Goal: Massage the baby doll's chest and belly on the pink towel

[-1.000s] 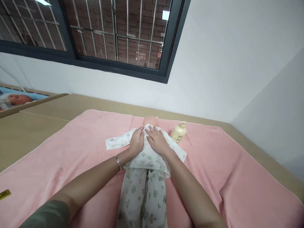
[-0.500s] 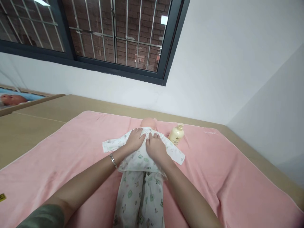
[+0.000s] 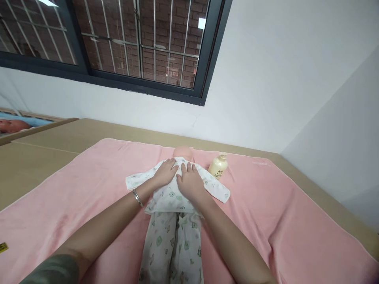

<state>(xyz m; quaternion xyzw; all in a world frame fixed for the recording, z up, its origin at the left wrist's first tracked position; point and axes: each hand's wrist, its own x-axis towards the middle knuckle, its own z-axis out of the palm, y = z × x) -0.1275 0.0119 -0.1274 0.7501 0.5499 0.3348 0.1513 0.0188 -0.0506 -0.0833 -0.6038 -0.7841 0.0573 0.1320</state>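
A baby doll [image 3: 182, 152] lies on a pink blanket [image 3: 97, 189], its head pointing away from me. It wears a white printed top [image 3: 170, 197] with long sleeves spread to both sides, and matching trousers [image 3: 160, 240]. My left hand [image 3: 166, 172] rests flat on the left of the top's chest, fingers stretched out. On the right of the chest lies my right hand [image 3: 192, 182], its fingers extended and a little apart. The doll's face is out of sight.
A cream pump bottle [image 3: 218, 166] stands on the blanket beside the doll's right-hand sleeve. Wooden boards [image 3: 47, 152] border the blanket below a barred window [image 3: 142, 43]. Another doll [image 3: 13, 126] lies in a blue-lined tray at far left. A yellow tag [image 3: 3, 247] sits at the left edge.
My right hand's fingers have straightened and spread on the top. My left hand stays flat on the chest. The view has shifted slightly.
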